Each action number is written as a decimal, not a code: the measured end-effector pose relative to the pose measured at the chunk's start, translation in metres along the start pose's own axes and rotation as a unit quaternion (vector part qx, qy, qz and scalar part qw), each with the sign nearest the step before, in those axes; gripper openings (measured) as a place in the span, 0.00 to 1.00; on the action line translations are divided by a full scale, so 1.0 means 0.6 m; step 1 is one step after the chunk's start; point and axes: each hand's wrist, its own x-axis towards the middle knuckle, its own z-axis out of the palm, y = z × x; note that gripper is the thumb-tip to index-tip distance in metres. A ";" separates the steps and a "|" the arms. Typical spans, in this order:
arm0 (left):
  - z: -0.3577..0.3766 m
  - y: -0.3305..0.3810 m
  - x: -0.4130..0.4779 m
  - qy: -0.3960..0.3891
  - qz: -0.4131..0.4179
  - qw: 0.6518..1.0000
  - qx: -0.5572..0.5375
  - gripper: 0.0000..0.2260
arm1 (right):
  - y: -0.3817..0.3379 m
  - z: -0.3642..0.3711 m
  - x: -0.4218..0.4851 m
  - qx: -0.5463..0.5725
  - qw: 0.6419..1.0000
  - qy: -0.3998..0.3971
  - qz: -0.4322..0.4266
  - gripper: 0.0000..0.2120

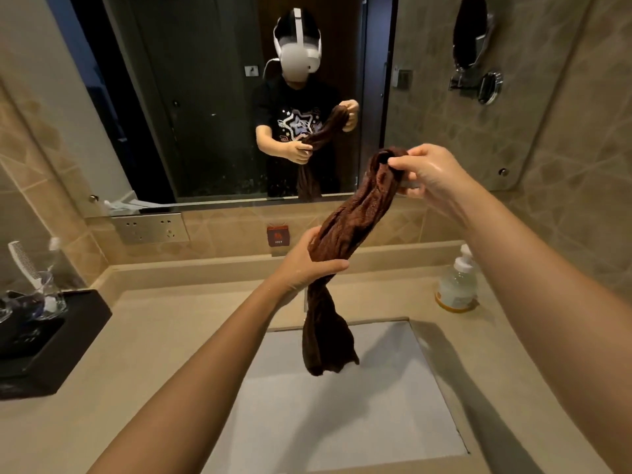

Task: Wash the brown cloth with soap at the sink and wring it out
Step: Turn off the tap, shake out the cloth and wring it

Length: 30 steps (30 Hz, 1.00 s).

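Observation:
The brown cloth (355,213) is bunched into a long rope and held above the white sink basin (342,422). My right hand (427,172) pinches its upper end, up near the mirror's lower edge. My left hand (307,261) grips the cloth around its middle, lower and to the left. The cloth's loose lower end hangs down over the basin. A clear pump bottle of soap (456,285) stands on the counter to the right of the sink. Both hands look wet.
A mirror (239,97) on the back wall reflects a person holding the cloth. A black tray (51,340) with glasses and a white comb (24,265) sits on the left of the beige counter (171,336). A wall socket (150,227) and a red HOT sign (277,235) are behind the sink.

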 end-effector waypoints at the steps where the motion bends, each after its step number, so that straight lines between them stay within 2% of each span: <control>1: -0.011 0.004 -0.002 -0.004 -0.004 1.000 0.025 0.36 | 0.014 -0.013 -0.001 -0.005 1.000 0.014 0.020 0.07; 4: -0.024 0.014 -0.005 0.003 0.011 0.997 0.082 0.30 | 0.067 -0.038 -0.017 -0.036 0.995 0.048 0.084 0.09; 6: -0.018 0.026 -0.007 0.014 0.043 0.992 0.121 0.22 | 0.109 -0.046 -0.041 -0.135 0.979 0.047 0.145 0.09; 9: -0.004 0.044 -0.003 0.001 0.049 0.986 0.161 0.14 | 0.163 -0.043 -0.075 -0.322 0.925 -0.045 0.197 0.11; 10: 0.001 0.050 -0.001 -0.007 0.041 0.986 0.164 0.12 | 0.171 -0.037 -0.085 -0.370 0.906 -0.086 0.186 0.11; 11: 0.004 0.055 0.000 -0.013 0.033 0.985 0.167 0.11 | 0.171 -0.028 -0.094 -0.380 0.903 -0.120 0.162 0.11; 12: 0.007 0.060 0.001 -0.016 0.028 0.985 0.172 0.10 | 0.164 -0.015 -0.103 -0.359 0.910 -0.160 0.132 0.15; 14: 0.014 0.066 0.004 -0.021 0.031 0.981 0.192 0.10 | 0.148 0.010 -0.114 -0.274 0.924 -0.257 0.075 0.30; 16: 0.015 0.067 0.005 -0.011 0.024 0.981 0.193 0.12 | 0.141 0.039 -0.127 -0.209 0.929 -0.302 0.039 0.32; 21: -0.012 0.064 -0.011 -0.023 -0.039 0.997 0.070 0.22 | 0.158 0.086 -0.134 -0.178 0.961 -0.204 -0.062 0.22; 24: -0.025 0.043 -0.034 -0.009 -0.002 1.000 0.023 0.26 | 0.161 0.095 -0.130 -0.156 0.966 -0.192 -0.072 0.19; 26: -0.033 0.010 -0.048 0.002 0.029 0.999 0.027 0.28 | 0.150 0.096 -0.126 -0.094 0.978 -0.176 -0.055 0.16; 28: -0.029 -0.026 -0.062 -0.039 0.018 0.999 0.020 0.25 | 0.141 0.092 -0.117 -0.057 0.983 -0.169 -0.036 0.15; 30: -0.014 -0.046 -0.067 -0.029 0.011 1.000 -0.005 0.17 | 0.135 0.088 -0.108 -0.061 0.983 -0.170 -0.023 0.16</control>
